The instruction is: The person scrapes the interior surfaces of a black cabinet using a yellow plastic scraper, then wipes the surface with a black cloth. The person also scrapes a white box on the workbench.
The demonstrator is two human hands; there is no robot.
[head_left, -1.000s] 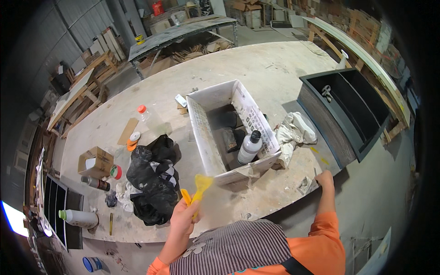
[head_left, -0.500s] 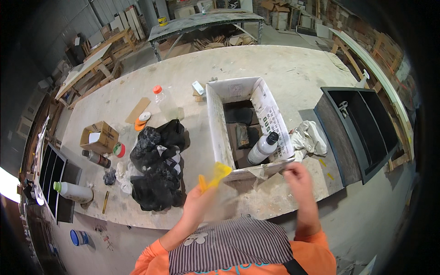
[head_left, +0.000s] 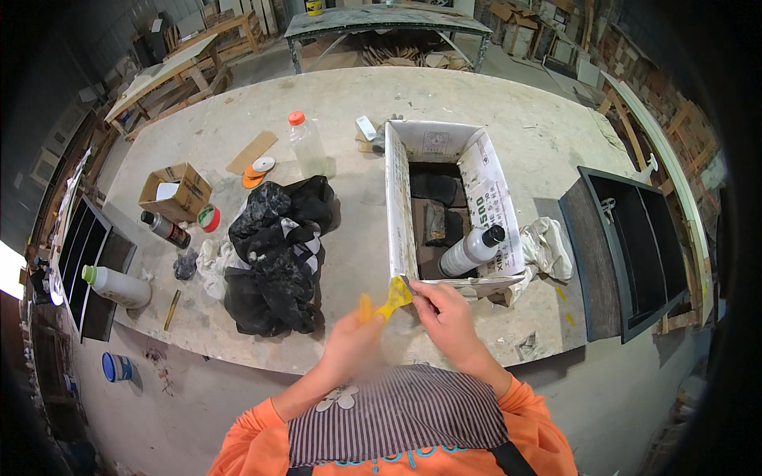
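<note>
A yellow plastic scraper [head_left: 396, 296] is gripped by its handle in my left hand [head_left: 351, 347], which is blurred and closed. Fingers and thumb pinched, my right hand [head_left: 447, 316] meets the scraper's wide end; a small dark sliver shows at the fingertips, too small to name. Both hands are just in front of the near left corner of a white cardboard box [head_left: 399, 214]. Inside that box stand a grey bottle with a black cap [head_left: 470, 252] and dark blocks [head_left: 436, 224].
Black crumpled plastic bags [head_left: 274, 262] lie left of the box, with a clear orange-capped bottle [head_left: 308, 147] beyond. A white rag [head_left: 548, 250] and dark shelf unit [head_left: 623, 238] are on the right. Further left are a small carton [head_left: 176, 193], a spray can [head_left: 165, 228] and a green-capped bottle [head_left: 117, 287].
My right hand has moved left from the box's near right corner to the scraper. The scraper, in my left hand, now meets its fingers. The head view has shifted.
</note>
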